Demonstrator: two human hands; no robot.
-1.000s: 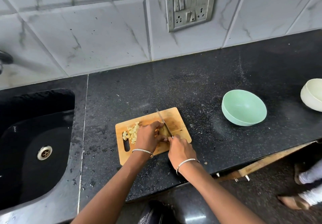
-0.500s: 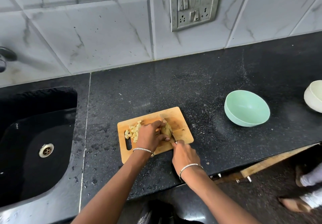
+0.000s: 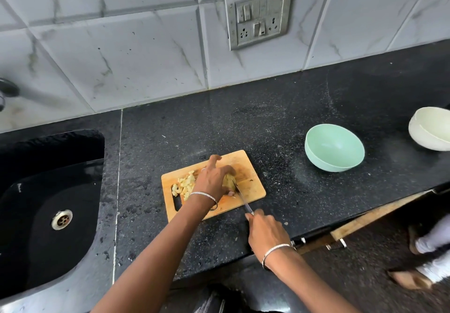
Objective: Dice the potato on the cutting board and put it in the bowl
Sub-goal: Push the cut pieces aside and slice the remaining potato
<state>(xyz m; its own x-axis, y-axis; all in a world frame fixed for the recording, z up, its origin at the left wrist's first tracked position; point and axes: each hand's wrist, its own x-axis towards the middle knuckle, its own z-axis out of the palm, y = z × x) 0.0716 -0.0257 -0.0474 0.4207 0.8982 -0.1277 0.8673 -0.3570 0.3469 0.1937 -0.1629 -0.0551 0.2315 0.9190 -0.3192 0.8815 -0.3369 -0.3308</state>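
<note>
My right hand (image 3: 266, 233) is nearest, fingers wrapped round the knife (image 3: 243, 199) handle, the blade against the potato chunk (image 3: 229, 183). My left hand (image 3: 211, 181) pins that chunk to the wooden cutting board (image 3: 253, 188), fingers curled over it, one lifted. The diced pieces (image 3: 186, 186) lie just left. The mint-green bowl (image 3: 334, 148) sits well apart, farther right.

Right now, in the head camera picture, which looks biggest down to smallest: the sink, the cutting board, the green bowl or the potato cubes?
Largest to smallest:
sink
cutting board
green bowl
potato cubes
The left hand hides part of the board, yet it looks wider than the bowl.
</note>
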